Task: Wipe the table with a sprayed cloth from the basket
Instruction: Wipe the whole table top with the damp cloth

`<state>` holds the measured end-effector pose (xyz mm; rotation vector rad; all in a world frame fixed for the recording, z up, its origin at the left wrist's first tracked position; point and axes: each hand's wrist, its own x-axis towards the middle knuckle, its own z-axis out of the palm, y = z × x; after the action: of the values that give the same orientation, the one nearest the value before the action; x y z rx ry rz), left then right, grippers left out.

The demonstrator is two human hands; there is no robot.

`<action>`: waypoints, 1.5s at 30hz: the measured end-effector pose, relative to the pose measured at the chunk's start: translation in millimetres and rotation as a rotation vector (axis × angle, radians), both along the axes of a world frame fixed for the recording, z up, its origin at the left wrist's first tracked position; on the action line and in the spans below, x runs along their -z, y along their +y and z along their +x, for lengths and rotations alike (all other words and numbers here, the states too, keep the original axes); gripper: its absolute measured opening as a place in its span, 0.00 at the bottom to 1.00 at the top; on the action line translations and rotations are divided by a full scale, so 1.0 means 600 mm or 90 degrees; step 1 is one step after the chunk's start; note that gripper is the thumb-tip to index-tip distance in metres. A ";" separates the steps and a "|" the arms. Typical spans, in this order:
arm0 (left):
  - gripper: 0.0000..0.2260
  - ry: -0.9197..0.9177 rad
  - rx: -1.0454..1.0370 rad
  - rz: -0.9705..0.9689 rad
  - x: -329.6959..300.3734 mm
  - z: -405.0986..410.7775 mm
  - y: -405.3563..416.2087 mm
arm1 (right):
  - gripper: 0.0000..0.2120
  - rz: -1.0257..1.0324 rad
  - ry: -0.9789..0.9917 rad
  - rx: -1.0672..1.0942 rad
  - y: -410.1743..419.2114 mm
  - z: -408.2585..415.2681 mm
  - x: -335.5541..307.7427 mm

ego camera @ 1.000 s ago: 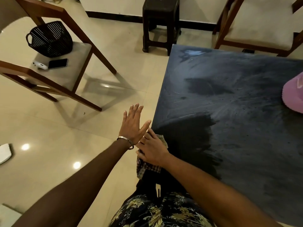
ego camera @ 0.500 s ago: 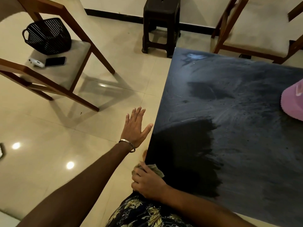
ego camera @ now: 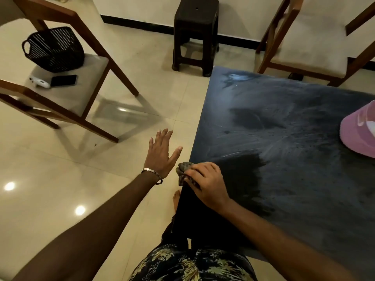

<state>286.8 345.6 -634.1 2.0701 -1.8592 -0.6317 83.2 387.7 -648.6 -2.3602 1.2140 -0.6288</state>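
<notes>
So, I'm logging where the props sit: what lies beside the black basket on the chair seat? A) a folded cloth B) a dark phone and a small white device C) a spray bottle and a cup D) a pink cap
B: on the chair seat, a dark phone and a small white device lie just in front of the black basket.

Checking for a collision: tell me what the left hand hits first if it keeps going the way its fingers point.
Probably nothing close: the left hand points up the picture over bare floor. The chair lies off to its left. Depth is unclear.
</notes>
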 end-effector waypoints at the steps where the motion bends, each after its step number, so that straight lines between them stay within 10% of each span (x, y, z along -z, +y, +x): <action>1: 0.34 0.003 0.004 0.001 0.001 -0.003 -0.002 | 0.15 -0.004 0.021 -0.046 0.000 -0.021 0.000; 12: 0.36 0.006 0.100 0.045 0.028 -0.045 -0.022 | 0.31 0.030 0.316 -0.360 0.008 -0.045 0.057; 28: 0.33 0.075 0.077 0.034 0.063 -0.016 -0.147 | 0.29 0.074 0.292 0.119 -0.356 0.023 0.074; 37: 0.32 0.112 0.076 0.023 0.083 -0.028 -0.190 | 0.27 0.127 0.281 -0.093 -0.050 0.025 0.064; 45: 0.31 0.148 0.080 0.014 0.094 -0.045 -0.243 | 0.27 0.099 0.280 -0.123 -0.136 0.008 0.075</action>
<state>259.7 199.7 -690.5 1.8151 -1.8634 -0.8854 88.3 306.3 -693.4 -2.5141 1.1315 0.0530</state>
